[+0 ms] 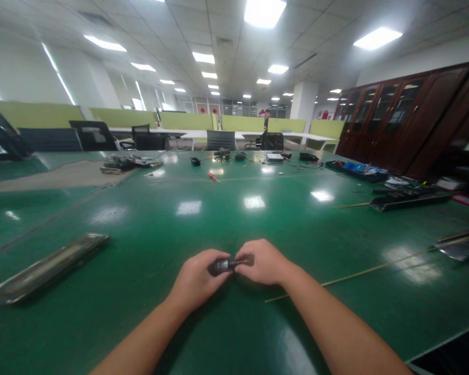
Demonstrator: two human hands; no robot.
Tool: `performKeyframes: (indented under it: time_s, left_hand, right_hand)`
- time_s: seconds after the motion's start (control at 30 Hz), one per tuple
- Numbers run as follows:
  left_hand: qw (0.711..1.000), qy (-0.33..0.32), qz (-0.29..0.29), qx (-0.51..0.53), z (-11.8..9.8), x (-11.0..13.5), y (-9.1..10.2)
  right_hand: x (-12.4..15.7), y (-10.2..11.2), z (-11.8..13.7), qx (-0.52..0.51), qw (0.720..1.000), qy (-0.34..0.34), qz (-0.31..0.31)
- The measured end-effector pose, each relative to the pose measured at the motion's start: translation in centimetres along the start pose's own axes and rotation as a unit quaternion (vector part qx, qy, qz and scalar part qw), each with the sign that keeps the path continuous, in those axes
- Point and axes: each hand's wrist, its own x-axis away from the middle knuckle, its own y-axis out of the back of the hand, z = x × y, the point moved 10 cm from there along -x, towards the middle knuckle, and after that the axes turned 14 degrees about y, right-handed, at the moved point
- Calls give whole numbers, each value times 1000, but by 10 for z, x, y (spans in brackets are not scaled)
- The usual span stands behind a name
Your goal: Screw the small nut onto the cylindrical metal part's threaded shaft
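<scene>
Both my hands meet low over the green table [234,219], near its front edge. My left hand [197,278] is closed around one end of a small dark cylindrical part [223,265]. My right hand [263,263] pinches the other end of the same part, fingers curled. The part lies level between the two hands, just above the tabletop. What the part is exactly I cannot make out.
A long flat metal tray [47,268] lies at the left. A thin yellow rod [375,266] runs off to the right toward a dark flat piece [459,249]. Tools, a red-handled screwdriver [213,177] and dark housings [408,200] sit farther back. Chairs and a distant person stand beyond.
</scene>
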Motion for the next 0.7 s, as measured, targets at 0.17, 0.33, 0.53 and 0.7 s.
performKeyframes:
  time_s: [0.17,0.33,0.53,0.7]
  left_hand:
    - [1000,4,0,-2,1,-1,0]
    - [1000,7,3,-1,4,-1,-1]
    - [1000,4,-3,3,3,-1,1]
    - [1000,8,-1,2,5,-1,1]
  right_hand:
    - [0,0,-2,-3,1000,-9,2]
    - [1,1,-4,2,1000,-8,-4]
    - [2,1,-4,4,1000,-9,7]
    - [2,4,-4,9,1000,-13,-1]
